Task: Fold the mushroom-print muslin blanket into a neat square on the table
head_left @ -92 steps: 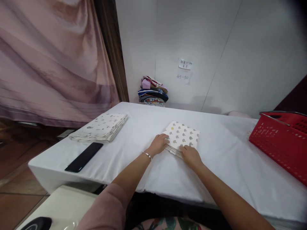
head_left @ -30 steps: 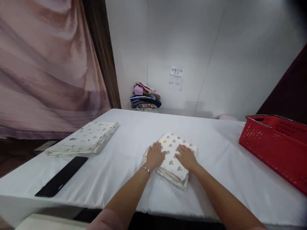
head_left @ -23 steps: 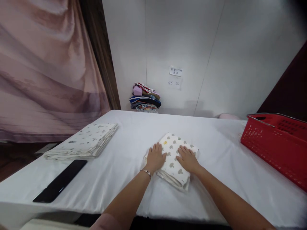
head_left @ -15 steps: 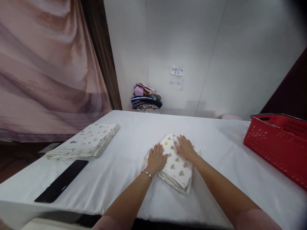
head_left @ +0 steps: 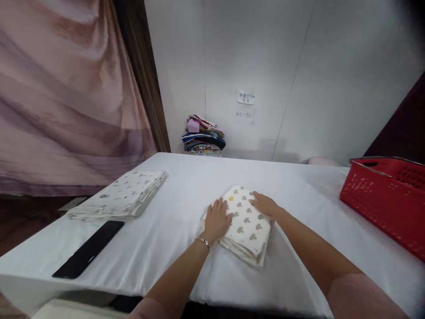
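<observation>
A folded white cloth (head_left: 244, 223) printed with grey mushroom shapes lies on the white-covered table (head_left: 179, 195), its layered edges facing me. My left hand (head_left: 217, 219) rests flat on the cloth's left side, fingers extended, a bracelet at the wrist. On the opposite side, my right hand (head_left: 264, 206) touches the upper right edge with its fingers stretched over the top; part of its underside is hidden. Neither hand is closed around the cloth.
Left on the table lies a stack of folded printed cloth (head_left: 122, 192), with a flat black object (head_left: 89, 249) nearer me. A red basket (head_left: 381, 199) stands at the right. Behind the table, folded fabrics (head_left: 204, 135) are piled by the wall.
My right hand has slid right, from the cloth's upper middle to its right edge, uncovering more of the print. My left hand stays in place on the cloth.
</observation>
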`<state>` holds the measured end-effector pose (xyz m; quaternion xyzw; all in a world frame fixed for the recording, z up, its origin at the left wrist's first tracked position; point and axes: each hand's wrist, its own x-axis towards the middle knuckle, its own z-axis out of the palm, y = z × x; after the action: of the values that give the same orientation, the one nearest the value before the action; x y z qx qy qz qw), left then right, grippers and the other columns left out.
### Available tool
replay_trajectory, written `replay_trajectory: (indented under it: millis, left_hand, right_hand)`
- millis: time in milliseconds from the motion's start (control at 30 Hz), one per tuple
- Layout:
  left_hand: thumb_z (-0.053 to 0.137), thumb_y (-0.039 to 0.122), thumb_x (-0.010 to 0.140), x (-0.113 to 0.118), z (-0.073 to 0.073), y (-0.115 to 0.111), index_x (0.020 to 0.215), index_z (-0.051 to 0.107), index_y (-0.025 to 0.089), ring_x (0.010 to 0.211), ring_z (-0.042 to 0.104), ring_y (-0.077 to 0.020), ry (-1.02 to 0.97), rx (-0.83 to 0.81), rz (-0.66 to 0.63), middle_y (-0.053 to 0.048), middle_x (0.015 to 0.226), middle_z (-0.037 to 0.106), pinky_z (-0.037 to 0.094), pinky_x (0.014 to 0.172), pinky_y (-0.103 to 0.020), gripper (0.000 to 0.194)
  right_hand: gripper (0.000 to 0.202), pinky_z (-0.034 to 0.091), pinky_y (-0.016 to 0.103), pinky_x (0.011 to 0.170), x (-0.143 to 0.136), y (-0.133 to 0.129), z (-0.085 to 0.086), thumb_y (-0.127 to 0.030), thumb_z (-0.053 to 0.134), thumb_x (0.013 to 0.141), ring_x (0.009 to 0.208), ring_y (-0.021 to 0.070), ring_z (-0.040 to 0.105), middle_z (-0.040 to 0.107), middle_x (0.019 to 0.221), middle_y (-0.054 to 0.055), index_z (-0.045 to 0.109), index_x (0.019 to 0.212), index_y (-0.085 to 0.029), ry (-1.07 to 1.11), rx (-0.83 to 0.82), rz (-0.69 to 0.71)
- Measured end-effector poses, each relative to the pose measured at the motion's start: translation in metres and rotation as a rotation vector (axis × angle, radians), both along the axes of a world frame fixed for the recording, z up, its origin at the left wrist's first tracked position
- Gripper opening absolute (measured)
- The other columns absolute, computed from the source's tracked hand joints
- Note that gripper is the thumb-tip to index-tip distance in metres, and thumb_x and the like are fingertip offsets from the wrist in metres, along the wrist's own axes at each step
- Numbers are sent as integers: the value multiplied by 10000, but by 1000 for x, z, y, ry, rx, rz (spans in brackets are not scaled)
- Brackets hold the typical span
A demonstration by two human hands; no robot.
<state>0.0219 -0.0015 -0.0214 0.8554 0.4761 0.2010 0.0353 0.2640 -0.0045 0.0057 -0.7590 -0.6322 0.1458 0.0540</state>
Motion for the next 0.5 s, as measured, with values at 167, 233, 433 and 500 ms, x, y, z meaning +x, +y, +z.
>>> replay_trajectory:
  millis: [167, 233, 433, 500]
  left_hand:
    - [370, 408, 903, -3, 12, -48, 1317, 407, 199, 1319, 290, -251, -135, 47, -165, -87, 1423, 367, 167, 1101, -500, 465]
    - [430, 474, 864, -1, 13, -79, 1372, 327, 212, 1323, 286, -253, -105, 26, -416, -80, 1435, 350, 134, 1111, -507, 581]
    - [447, 234, 860, -1, 6, -96, 1353, 350, 307, 1290, 345, -187, 30, 48, -669, 8, 1379, 441, 78, 1122, -492, 507]
    - [445, 149, 842, -10, 4, -74, 1292, 431, 338, 1308, 317, -199, 60, 60, -628, 23, 1358, 465, 60, 1114, -519, 488]
  right_hand:
    - [751, 363, 419, 919, 17, -4, 1, -669, 386, 782, 1182, 325, 446, 462, 1320, 170, 418, 1331, -157, -23, -21, -105]
    - [751, 372, 412, 910, 17, -5, -1, -681, 397, 769, 1156, 317, 472, 498, 1286, 163, 441, 1306, -159, -20, -19, -126]
    - [761, 409, 403, 861, 27, -13, -3, -686, 401, 756, 1104, 315, 523, 545, 1232, 180, 457, 1268, -125, 18, -28, -224]
    - [777, 429, 410, 830, 37, -20, -5, -691, 385, 756, 1062, 326, 552, 552, 1216, 200, 474, 1251, -100, 37, -41, -277]
